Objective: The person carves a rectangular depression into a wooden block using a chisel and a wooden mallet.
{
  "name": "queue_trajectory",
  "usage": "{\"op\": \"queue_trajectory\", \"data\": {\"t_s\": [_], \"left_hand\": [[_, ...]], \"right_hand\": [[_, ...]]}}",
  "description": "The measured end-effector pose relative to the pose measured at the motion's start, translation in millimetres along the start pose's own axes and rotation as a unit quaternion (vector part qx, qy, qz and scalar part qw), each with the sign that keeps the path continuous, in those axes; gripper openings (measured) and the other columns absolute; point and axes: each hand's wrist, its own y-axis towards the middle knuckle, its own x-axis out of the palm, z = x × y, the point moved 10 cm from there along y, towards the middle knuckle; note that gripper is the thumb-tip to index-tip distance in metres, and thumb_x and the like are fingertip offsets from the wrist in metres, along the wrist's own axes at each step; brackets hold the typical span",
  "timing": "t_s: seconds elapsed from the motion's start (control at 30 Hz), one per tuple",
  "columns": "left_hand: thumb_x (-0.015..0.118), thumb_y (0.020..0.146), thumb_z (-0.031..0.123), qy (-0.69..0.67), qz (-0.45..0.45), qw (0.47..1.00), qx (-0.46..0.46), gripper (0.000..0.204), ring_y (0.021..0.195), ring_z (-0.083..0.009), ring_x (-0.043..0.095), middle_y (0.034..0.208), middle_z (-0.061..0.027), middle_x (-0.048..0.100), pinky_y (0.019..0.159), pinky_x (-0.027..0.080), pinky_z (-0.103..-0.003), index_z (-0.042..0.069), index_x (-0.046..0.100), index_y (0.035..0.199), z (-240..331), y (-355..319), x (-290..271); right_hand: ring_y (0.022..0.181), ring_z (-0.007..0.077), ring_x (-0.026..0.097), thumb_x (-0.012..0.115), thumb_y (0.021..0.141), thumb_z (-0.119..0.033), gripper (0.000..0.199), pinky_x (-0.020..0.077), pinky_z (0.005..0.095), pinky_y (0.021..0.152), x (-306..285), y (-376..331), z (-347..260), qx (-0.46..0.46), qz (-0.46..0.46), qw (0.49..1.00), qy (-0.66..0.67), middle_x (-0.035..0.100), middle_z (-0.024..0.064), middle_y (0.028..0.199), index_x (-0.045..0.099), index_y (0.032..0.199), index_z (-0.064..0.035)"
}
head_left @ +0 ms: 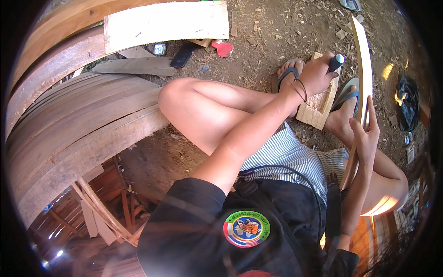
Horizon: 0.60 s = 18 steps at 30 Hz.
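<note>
My left hand [318, 76] is closed round a dark-handled tool [336, 63], its pale round end showing above the fist. The working end is hidden, so its exact kind cannot be told. Beneath that hand lies a pale wooden piece [310, 117] with a hollowed recess, set on the ground between my sandalled feet. On the right, a long, slightly curved wooden strip [364, 60] stands tilted upright, reaching down toward my right thigh. My right hand [368, 134] grips its lower part, thumb on one side and fingers along the other.
Wooden planks [92, 106] form a bench on my left. A pale board [166, 27] lies across the top left, near a black phone [183, 54] and a red scrap [223, 48]. Wood chips litter the dirt floor [263, 37]. A black plastic bag [407, 104] lies far right.
</note>
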Motion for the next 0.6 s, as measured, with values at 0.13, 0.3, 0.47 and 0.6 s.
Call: {"op": "queue_trajectory", "data": {"t_s": [0.13, 0.3, 0.47, 0.6], "left_hand": [[0.073, 0.086, 0.018, -0.005, 0.018, 1.0, 0.009, 0.034, 0.088, -0.0389, 0.068, 0.087, -0.0174, 0.069, 0.073, 0.051, -0.045, 0.006, 0.052, 0.11, 2.6, -3.4, 0.0], [0.073, 0.086, 0.017, 0.009, 0.09, 0.993, 0.077, 0.032, 0.086, -0.0363, 0.068, 0.091, -0.0158, 0.069, 0.072, 0.054, -0.042, 0.006, 0.054, 0.109, 12.0, -3.7, -16.3], [0.074, 0.084, 0.019, -0.086, 0.04, 0.994, -0.057, 0.036, 0.083, -0.0337, 0.07, 0.094, -0.0147, 0.071, 0.075, 0.054, -0.04, 0.006, 0.055, 0.111, -28.5, 0.3, -9.1], [0.076, 0.082, 0.021, -0.012, -0.026, 0.996, -0.083, 0.042, 0.084, -0.0361, 0.07, 0.093, -0.0183, 0.071, 0.08, 0.054, -0.042, 0.003, 0.054, 0.114, -23.4, -5.6, 0.0]], "right_hand": [[0.077, 0.0058, 0.054, 0.059, 0.08, 0.003, 0.076, 0.046, 0.0211, 0.069, 1.4, 0.7, 1.7, 0.018, -0.013, 1.0, -0.014, 0.063, 0.0043, 0.107, 0.038, 0.153, -0.0045], [0.07, 0.0049, 0.051, 0.06, 0.079, 0.0, 0.076, 0.0434, 0.0204, 0.06, -1.4, 2.0, 0.1, -0.008, 0.003, 1.0, -0.015, 0.064, 0.0041, 0.103, 0.039, 0.152, -0.0037], [0.076, 0.0058, 0.054, 0.059, 0.081, 0.003, 0.075, 0.0461, 0.0207, 0.067, 1.1, 2.1, 0.1, 0.009, -0.005, 1.0, 0.001, 0.063, 0.0049, 0.11, 0.038, 0.152, -0.0044], [0.078, 0.0055, 0.054, 0.059, 0.082, 0.005, 0.074, 0.0461, 0.02, 0.069, 5.7, 2.6, -1.4, 0.038, -0.018, 0.999, -0.01, 0.063, 0.0043, 0.11, 0.038, 0.153, -0.0051]]}}
